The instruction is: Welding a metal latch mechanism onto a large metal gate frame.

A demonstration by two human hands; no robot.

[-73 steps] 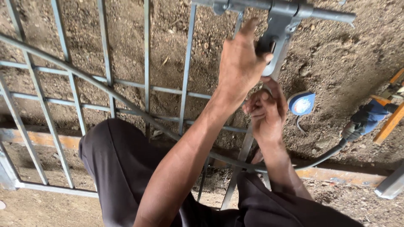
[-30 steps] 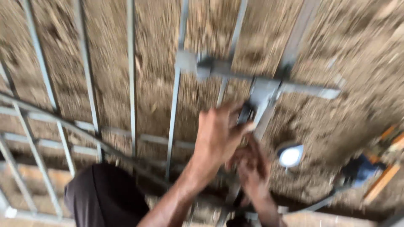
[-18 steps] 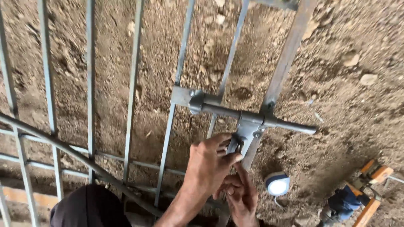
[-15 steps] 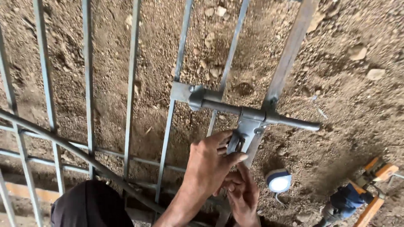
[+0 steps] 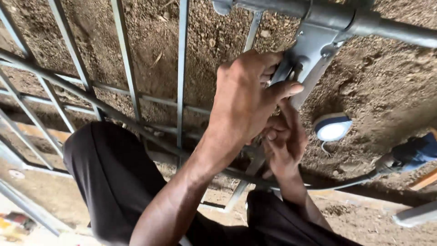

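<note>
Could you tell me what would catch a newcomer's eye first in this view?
Both hands meet at centre: the left hand grips the grey metal bracket under the bolt bar, the right hand just below. The grey gate frame lies over bare soil, a small round light glowing at right.

arms: bare, no sleeves | legs: black trousers

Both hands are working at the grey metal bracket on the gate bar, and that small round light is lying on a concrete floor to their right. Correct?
Not concrete: the head view shows the round light lying on loose brown soil. The rest holds: left hand and right hand at the grey bracket.
</note>
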